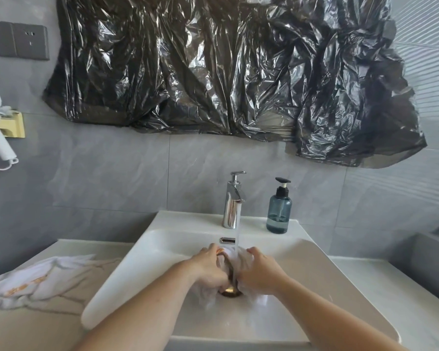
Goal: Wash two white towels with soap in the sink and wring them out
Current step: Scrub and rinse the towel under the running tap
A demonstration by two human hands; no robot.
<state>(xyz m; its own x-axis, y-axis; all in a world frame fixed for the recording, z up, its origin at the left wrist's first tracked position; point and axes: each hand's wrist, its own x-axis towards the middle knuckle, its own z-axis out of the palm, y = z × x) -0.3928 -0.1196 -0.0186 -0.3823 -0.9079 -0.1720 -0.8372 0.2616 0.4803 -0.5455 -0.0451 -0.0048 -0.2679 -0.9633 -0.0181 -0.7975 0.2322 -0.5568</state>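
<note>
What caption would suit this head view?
Both hands hold a white towel under the running tap; a second towel waits beside the sink.

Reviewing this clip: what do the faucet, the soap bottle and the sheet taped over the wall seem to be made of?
Faucet: polished chrome-look metal; it mirrors its surroundings sharply.
Soap bottle: translucent blue-grey plastic or glass, cannot tell which; the liquid level shows through, under a matte black pump.
Sheet: thin dark plastic film, like bin-bag material; glossy, heavily crinkled, slightly see-through at its edges.
</note>
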